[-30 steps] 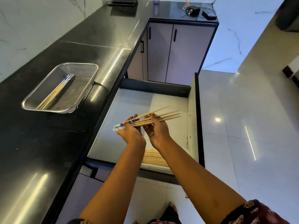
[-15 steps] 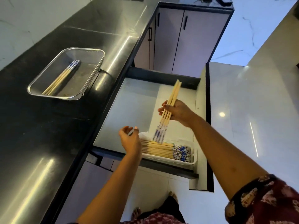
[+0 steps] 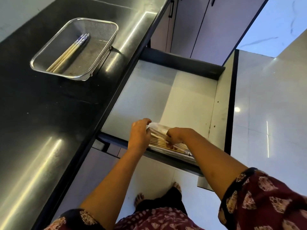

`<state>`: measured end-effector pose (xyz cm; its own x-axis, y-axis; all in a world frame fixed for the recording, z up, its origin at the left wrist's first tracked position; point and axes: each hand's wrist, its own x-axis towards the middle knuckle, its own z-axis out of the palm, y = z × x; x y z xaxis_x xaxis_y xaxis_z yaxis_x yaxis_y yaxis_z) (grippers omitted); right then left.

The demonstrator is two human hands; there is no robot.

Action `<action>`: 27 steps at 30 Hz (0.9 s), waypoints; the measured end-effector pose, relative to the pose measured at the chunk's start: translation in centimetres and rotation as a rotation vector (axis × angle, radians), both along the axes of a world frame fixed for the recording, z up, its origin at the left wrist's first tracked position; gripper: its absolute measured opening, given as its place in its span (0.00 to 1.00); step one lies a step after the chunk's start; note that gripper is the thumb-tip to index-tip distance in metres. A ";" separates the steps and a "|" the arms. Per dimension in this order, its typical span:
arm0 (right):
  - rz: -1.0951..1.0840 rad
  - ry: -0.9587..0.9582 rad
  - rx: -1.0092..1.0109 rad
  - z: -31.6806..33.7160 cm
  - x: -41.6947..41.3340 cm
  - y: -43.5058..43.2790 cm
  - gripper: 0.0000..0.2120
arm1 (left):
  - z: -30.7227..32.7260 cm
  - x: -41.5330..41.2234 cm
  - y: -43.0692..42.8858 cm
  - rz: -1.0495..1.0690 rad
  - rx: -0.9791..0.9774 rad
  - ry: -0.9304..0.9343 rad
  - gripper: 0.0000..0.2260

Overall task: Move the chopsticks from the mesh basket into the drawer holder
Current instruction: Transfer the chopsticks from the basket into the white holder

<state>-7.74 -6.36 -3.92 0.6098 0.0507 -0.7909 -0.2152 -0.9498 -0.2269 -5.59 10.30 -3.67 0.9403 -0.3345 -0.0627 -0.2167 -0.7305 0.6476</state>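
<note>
A steel mesh basket (image 3: 106,25) stands on the black counter with a few wooden chopsticks (image 3: 69,53) with blue-patterned ends lying in it. In the open drawer, a white holder (image 3: 153,125) at the front edge is filled with several chopsticks (image 3: 158,141) lying side by side. My right hand (image 3: 177,136) presses a bundle of chopsticks down into the holder, fingers curled on them. My left hand (image 3: 139,134) rests at the holder's left end, touching the chopstick tips. Whether it grips anything is hidden.
The black counter (image 3: 49,122) runs along the left. The drawer (image 3: 149,90) has a pale bare floor behind the holder and a dark back wall. Grey cabinet doors (image 3: 196,27) stand beyond. My bare feet (image 3: 139,197) are on the glossy tiled floor below.
My right hand has swung the bundle of chopsticks down from above the drawer into the holder. My left hand has moved in to the holder's left end. The basket's chopsticks have not moved.
</note>
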 end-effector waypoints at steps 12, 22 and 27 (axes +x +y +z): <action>-0.034 -0.135 -0.070 -3.8 -1.5 1.0 0.11 | -2.2 -0.1 -0.4 -0.443 0.544 -0.195 0.08; -0.094 -0.244 0.001 -4.2 -3.4 -0.9 0.10 | -2.4 -0.3 -1.3 -0.535 0.614 -0.129 0.08; -0.098 -0.290 -0.008 -3.9 -3.2 -1.1 0.11 | -2.5 -0.5 -1.6 -0.523 0.582 -0.167 0.09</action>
<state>-10.96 -7.47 -7.86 0.8117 -0.0257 -0.5836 -0.2339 -0.9297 -0.2844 -6.05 8.70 -6.19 0.6832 -0.6916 -0.2344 -0.6850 -0.7182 0.1225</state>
